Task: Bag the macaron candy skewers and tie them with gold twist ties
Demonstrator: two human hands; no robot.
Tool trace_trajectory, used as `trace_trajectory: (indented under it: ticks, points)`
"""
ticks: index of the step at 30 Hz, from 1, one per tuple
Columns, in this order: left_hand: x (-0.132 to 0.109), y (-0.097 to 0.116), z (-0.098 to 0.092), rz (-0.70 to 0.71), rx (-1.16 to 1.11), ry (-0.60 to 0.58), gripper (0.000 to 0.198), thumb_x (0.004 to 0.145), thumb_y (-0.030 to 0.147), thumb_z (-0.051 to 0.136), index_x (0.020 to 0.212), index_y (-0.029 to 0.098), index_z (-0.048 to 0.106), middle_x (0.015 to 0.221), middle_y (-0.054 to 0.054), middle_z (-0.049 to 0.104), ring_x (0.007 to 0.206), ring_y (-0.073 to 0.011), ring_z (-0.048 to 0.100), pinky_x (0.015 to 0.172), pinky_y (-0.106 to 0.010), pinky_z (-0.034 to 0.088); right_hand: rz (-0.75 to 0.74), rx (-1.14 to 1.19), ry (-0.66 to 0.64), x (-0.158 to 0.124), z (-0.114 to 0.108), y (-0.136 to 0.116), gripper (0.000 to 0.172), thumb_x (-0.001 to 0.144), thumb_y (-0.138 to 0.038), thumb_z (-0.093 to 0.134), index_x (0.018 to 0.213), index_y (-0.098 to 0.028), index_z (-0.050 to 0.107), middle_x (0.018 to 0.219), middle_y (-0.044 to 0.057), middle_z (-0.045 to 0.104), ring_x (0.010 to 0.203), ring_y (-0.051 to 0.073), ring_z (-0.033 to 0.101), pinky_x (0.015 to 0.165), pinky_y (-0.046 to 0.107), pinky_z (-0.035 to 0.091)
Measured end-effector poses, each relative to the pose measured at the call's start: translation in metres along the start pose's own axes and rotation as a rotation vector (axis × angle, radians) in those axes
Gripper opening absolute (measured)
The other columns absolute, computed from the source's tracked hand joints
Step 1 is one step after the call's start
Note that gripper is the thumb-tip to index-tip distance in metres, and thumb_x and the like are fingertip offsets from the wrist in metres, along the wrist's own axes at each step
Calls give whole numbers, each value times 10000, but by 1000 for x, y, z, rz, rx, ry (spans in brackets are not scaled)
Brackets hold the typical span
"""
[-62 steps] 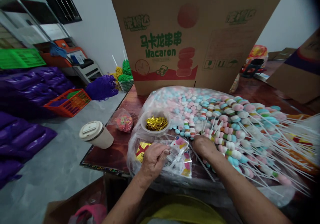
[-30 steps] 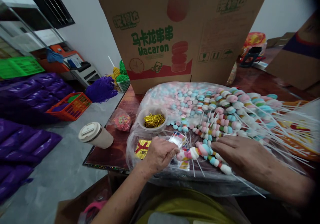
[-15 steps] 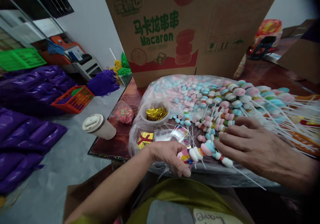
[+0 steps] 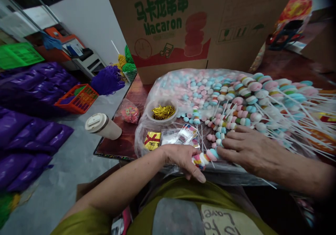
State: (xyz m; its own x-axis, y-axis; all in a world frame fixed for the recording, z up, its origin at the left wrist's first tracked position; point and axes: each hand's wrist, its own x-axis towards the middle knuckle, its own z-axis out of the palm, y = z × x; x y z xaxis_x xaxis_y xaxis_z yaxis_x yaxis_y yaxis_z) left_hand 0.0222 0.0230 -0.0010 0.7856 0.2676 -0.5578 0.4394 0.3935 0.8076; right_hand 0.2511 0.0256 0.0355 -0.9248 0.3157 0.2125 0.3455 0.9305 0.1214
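Fingers of the left hand [image 4: 181,158], low in the center of the frame, curl about the left end of a marshmallow string [image 4: 207,156], with the thumb stretched out toward the lower right. Slightly bent, the fingers of the right hand [image 4: 249,151] reach in from the right of the frame, tips at the string's blue end; whether they pinch it cannot be told, as the thumb is hidden. The pastel string lies between the two hands, just right of the left fingers. Above the left hand are printed packets [image 4: 185,135] and a bowl [image 4: 151,113] of gold ties [image 4: 164,112]. More marshmallow skewers [image 4: 278,88] fan across the right, below a "Macaron" carton [image 4: 168,58] at upper center.
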Motion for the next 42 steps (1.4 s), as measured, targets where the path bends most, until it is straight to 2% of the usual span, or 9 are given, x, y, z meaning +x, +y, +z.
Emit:
trace_trajectory:
  ticks: [6, 11, 15, 22, 27, 31, 34, 38, 42]
  points:
    - [-4, 8, 2, 27, 580, 275, 329, 573, 393, 736, 749, 180, 558, 641, 50, 530, 597, -119, 509, 538, -207, 394, 57, 22, 29, -6, 8, -3, 222, 844, -91, 392, 749, -207, 556, 663, 19, 569, 600, 163, 460, 581, 314, 253]
    - [-3, 14, 10, -58, 922, 461, 443, 619, 511, 668, 902, 178, 595, 756, -14, 591, 705, -195, 565, 555, -238, 389, 183, 115, -57, -11, 5, -6, 228, 862, -143, 360, 726, -191, 537, 649, 19, 551, 526, 136, 462, 501, 279, 219]
    - [-6, 16, 13, -102, 1061, 501, 428, 629, 505, 660, 896, 180, 581, 771, -39, 590, 735, -226, 568, 594, -276, 401, 218, 100, -88, -12, 0, -4, 197, 847, -129, 373, 737, -196, 523, 628, 6, 542, 505, 130, 464, 485, 275, 209]
    - [-7, 10, 10, 87, 301, 93, 441, 520, 450, 769, 605, 177, 434, 554, 67, 430, 511, -75, 399, 483, -203, 336, 15, -108, 143, -3, -9, 5, 211, 890, -112, 371, 946, -176, 565, 728, 39, 592, 652, 170, 461, 624, 336, 295]
    - [-4, 5, 8, -3, 3, 61, 411, 517, 413, 780, 610, 172, 461, 513, 59, 476, 448, -82, 441, 446, -223, 386, -39, -36, 179, -4, 7, -3, 195, 900, -133, 384, 935, -161, 573, 715, 39, 584, 653, 163, 443, 623, 337, 293]
    - [1, 6, 7, -72, 125, 19, 388, 542, 447, 757, 633, 169, 503, 521, 56, 482, 435, -82, 439, 400, -205, 347, 21, 134, 200, 0, 34, -24, 226, 887, -134, 361, 888, -145, 586, 671, 44, 557, 618, 163, 440, 593, 321, 300]
    - [1, 7, 3, -101, 286, 93, 413, 551, 461, 747, 787, 181, 558, 581, 57, 509, 489, -104, 488, 436, -213, 370, 114, 161, 94, 2, 43, -31, 195, 843, -113, 409, 866, -157, 598, 679, 43, 559, 615, 162, 464, 570, 302, 303]
    - [0, 5, -5, 108, 432, 293, 622, 509, 399, 789, 1041, 177, 555, 821, 11, 590, 739, -155, 565, 664, -265, 454, 198, 166, -63, -1, 37, -28, 182, 803, -77, 453, 802, -184, 601, 679, 23, 569, 571, 136, 478, 522, 273, 273]
    - [17, 2, 0, 170, 393, 212, 668, 506, 320, 797, 1112, 173, 554, 865, 1, 611, 796, -172, 576, 741, -294, 463, 219, 217, -44, 6, 39, -35, 142, 770, -118, 485, 807, -180, 608, 728, 36, 604, 623, 148, 524, 534, 266, 301]
